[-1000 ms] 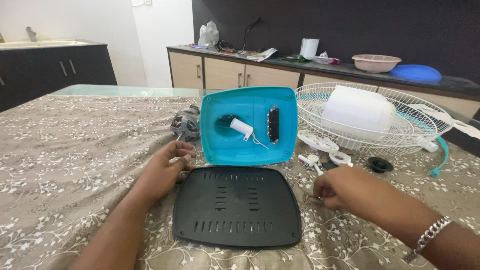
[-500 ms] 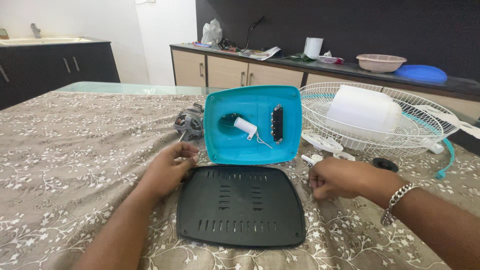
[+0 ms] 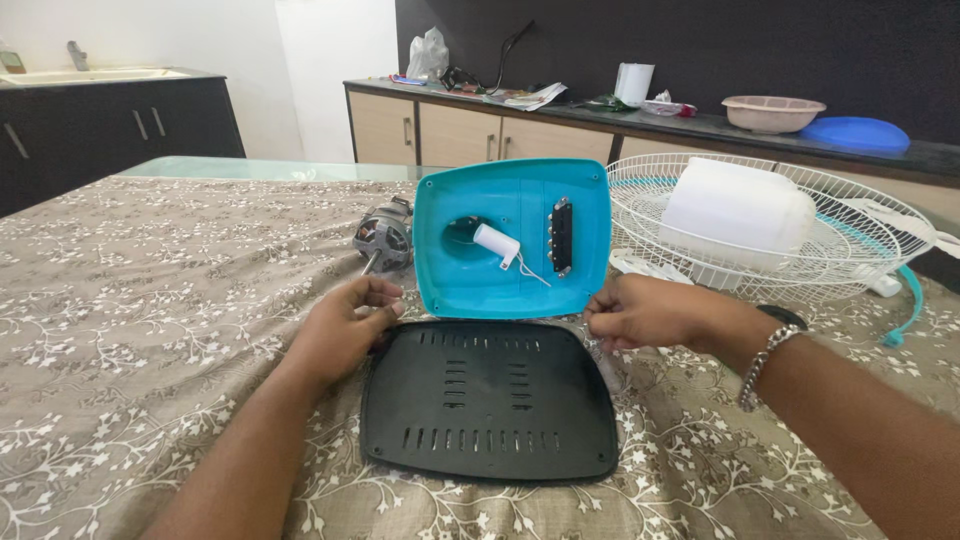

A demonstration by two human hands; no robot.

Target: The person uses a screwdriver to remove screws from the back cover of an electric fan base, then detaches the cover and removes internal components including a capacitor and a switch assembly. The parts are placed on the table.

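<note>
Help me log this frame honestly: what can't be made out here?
Head view only:
- Right hand: its curled fingers hide whether anything is pinched inside.
- Left hand: its fingertips at the flat black vented plastic panel corner hide the contact.
- Small white parts behind the right hand are covered by it.
- Grey electric motor: partly behind the upright teal plastic housing.
- White wire fan guard: its right side runs off the frame edge.

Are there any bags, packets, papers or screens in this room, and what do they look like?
Plastic bag: far counter, left end; whitish, crumpled, knotted on top.
Papers: flat on the counter beside the bag; white with some print.
Paper roll: upright on the counter; white cylinder.
Screens or signs: none in view.
</note>
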